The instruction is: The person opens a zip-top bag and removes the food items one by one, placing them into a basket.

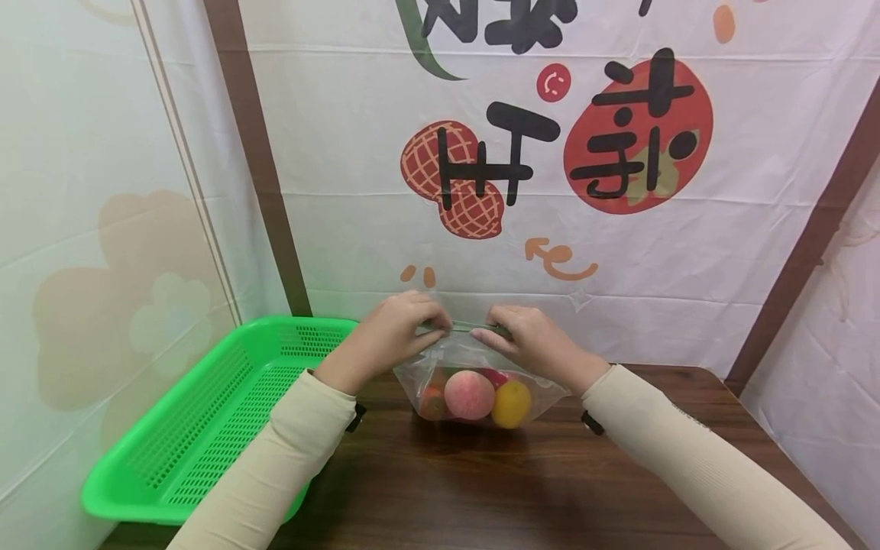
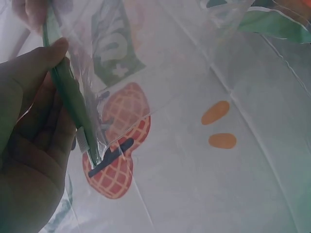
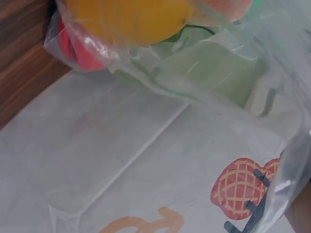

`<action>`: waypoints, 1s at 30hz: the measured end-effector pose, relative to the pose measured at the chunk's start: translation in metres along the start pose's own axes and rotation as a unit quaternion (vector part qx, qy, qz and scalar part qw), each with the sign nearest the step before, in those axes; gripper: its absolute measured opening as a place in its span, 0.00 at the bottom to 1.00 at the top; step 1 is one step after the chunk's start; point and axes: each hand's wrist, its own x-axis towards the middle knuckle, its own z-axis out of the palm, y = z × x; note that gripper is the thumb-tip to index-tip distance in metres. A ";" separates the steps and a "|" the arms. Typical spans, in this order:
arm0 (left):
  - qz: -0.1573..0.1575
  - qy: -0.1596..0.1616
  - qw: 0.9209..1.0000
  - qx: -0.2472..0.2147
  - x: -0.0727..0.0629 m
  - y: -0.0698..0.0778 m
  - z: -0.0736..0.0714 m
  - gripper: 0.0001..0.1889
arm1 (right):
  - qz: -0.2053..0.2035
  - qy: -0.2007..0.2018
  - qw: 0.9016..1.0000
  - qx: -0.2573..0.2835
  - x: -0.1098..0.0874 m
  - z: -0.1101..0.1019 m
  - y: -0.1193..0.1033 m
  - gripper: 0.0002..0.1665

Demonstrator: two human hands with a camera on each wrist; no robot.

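A clear plastic zip bag (image 1: 447,353) with a green strip (image 2: 70,92) along its top edge hangs between my hands, low over the table. My left hand (image 1: 395,328) pinches the strip between thumb and fingers; a small pale slider (image 2: 81,139) sits near its lower end in the left wrist view. On the opposite side, my right hand (image 1: 532,340) grips the same top edge, thumb toward the middle. Inside lie a pink peach (image 1: 470,395), a yellow round fruit (image 1: 512,404), an orange-red round piece (image 1: 432,402) and something red (image 1: 494,376) partly hidden behind them.
A green plastic basket (image 1: 113,477) with slotted walls stands on the left, beside my left forearm. The dark wooden table (image 1: 467,496) ends at a white printed curtain (image 1: 330,153) behind the bag. More white sheeting hangs at both sides.
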 end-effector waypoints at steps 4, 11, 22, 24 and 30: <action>-0.005 0.000 1.000 -0.006 0.000 0.001 -0.002 0.05 | 0.041 -0.015 0.997 0.062 0.000 -0.004 0.000 0.13; -0.002 -0.003 1.000 -0.017 -0.001 0.001 -0.003 0.06 | 0.085 -0.043 0.990 0.107 0.000 -0.012 0.001 0.10; 0.025 -0.055 0.998 -0.024 -0.011 0.000 -0.007 0.07 | 0.067 -0.088 0.989 0.101 0.003 -0.026 0.008 0.04; 0.028 -0.059 0.998 -0.024 -0.012 0.001 -0.007 0.07 | 0.066 -0.089 0.989 0.097 0.004 -0.029 0.008 0.04; 0.032 -0.095 0.995 -0.014 -0.013 0.005 -0.009 0.07 | 0.069 -0.100 0.988 0.100 0.006 -0.032 0.012 0.05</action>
